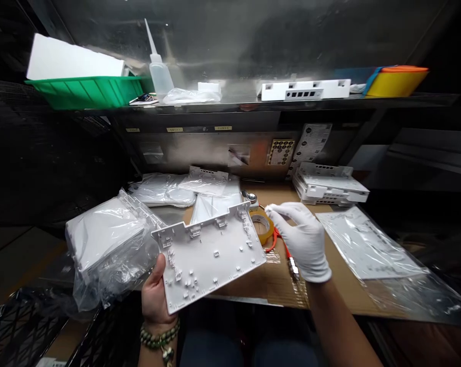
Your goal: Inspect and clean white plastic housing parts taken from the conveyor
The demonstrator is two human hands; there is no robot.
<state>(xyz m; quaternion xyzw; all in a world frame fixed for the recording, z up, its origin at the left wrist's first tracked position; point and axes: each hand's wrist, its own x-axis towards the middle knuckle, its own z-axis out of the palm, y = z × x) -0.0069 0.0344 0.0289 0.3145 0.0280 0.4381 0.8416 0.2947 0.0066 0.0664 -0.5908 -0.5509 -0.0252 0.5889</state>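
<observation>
My left hand (156, 295), bare with a bead bracelet at the wrist, holds a white plastic cover (211, 257) by its left edge. The cover is tilted, its inner side with clips and posts facing me. My right hand (301, 237) wears a white glove and is raised to the right of the cover, thumb and fingertips brought together; whether something small is between them cannot be made out. Just left of the glove lies a roll of yellow tape (269, 228). An orange cord with a metal connector (293, 268) lies beneath and beside the glove.
Bagged white parts (104, 234) are at the left. Stacked white housings (330, 186) stand at the back right, with a flat bagged panel (372, 247) nearer. The shelf above carries a green basket (93, 93), a squeeze bottle (160, 76), a white housing and a yellow container (397, 83).
</observation>
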